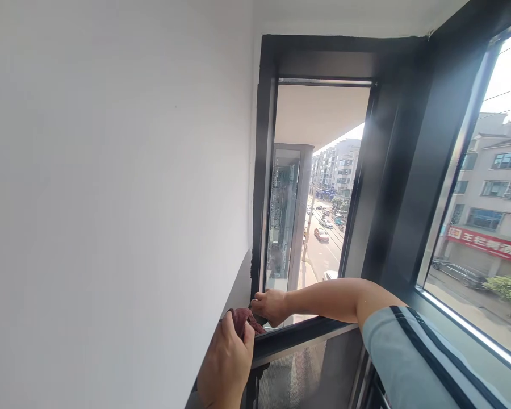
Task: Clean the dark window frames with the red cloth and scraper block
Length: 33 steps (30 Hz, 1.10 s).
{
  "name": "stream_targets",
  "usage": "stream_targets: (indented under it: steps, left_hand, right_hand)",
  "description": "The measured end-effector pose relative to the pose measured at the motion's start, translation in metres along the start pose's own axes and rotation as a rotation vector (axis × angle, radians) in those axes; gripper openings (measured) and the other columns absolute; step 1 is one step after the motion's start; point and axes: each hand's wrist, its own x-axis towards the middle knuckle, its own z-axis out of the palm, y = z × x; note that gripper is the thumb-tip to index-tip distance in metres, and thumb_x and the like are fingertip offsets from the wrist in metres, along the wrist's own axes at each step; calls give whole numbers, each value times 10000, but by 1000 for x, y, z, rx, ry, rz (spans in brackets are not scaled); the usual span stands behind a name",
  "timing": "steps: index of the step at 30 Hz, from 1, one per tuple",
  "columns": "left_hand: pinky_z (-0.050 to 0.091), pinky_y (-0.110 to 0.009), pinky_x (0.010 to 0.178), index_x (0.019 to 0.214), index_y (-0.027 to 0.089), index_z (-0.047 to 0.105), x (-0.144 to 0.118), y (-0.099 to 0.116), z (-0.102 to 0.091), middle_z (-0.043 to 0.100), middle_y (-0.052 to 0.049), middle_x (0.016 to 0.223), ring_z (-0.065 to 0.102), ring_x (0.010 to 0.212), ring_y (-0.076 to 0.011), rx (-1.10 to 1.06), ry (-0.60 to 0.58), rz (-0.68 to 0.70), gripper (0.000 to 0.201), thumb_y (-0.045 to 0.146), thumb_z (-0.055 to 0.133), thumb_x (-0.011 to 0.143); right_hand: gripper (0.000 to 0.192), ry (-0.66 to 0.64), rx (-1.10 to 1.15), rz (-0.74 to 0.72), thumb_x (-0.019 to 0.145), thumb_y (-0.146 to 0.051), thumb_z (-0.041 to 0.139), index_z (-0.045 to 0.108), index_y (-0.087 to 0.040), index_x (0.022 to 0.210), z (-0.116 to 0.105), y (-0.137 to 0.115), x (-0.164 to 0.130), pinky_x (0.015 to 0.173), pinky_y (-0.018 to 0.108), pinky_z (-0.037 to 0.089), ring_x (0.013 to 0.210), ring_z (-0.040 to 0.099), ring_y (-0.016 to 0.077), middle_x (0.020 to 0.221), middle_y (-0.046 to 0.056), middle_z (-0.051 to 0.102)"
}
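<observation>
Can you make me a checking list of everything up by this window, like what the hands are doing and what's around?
Surface: dark window frame, bottom rail at the open gap.
Job's things: dark red cloth, bunched at the frame's lower corner.
Clutter: nothing seen.
Grippers: left hand holds the cloth; right hand rests on the frame corner, arm in a striped sleeve.
Cables: overhead wires outside.
Surroundings: white wall, street with cars, buildings, red shop sign.

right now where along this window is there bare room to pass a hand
The open window gap is free between the left dark frame and the right post, above the forearm. The lower-left corner is crowded: the right hand and the left hand, gripping a reddish cloth, meet there on the sill.
</observation>
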Motion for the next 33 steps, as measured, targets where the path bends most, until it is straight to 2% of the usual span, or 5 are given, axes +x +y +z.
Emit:
stream_targets:
  steps: [6, 14, 19, 25, 33]
  left_hand:
    - [411, -300, 606, 946, 103, 587, 2, -2, -3, 662, -51, 707, 638, 635, -187, -9, 28, 16, 280, 336, 440, 891]
    - [407, -293, 596, 947, 86, 596, 4, -2, -8, 661, -50, 699, 632, 611, -179, 19, 44, 39, 308, 341, 431, 895]
    - [411, -296, 602, 952, 79, 599, 3, -3, -11, 659, -52, 693, 633, 610, -185, 25, 44, 50, 322, 350, 434, 898]
    - [411, -293, 583, 949, 59, 603, 4, -2, -13, 664, -67, 693, 629, 589, -182, 35, 47, 62, 333, 332, 418, 904]
    - [416, -291, 575, 949, 68, 609, 0, -5, -12, 660, -60, 665, 618, 558, -182, 61, 45, 50, 318, 347, 473, 882]
  right_hand:
    - [193, -79, -1, -29, 768, -256, 656, 591, -230, 948, 30, -18, 30, 387, 230, 288, 824, 550, 162, 954, 36, 616]
    - [378, 20, -8, 62, 735, -313, 630, 553, -189, 1084, 10, 8, 6, 476, 292, 391, 989, 479, 246, 1120, 83, 564]
    - [139, -59, 16, -63, 693, -229, 686, 590, -251, 790, 29, -9, 19, 386, 240, 297, 903, 505, 191, 998, 6, 606]
    - [414, 20, 19, 67, 702, -370, 671, 584, -192, 1066, 25, -2, 9, 440, 293, 360, 992, 467, 252, 1117, 80, 568]
    - [239, -65, 36, -22, 644, -351, 744, 626, -270, 836, 30, -9, 24, 434, 266, 335, 960, 497, 227, 1055, 15, 610]
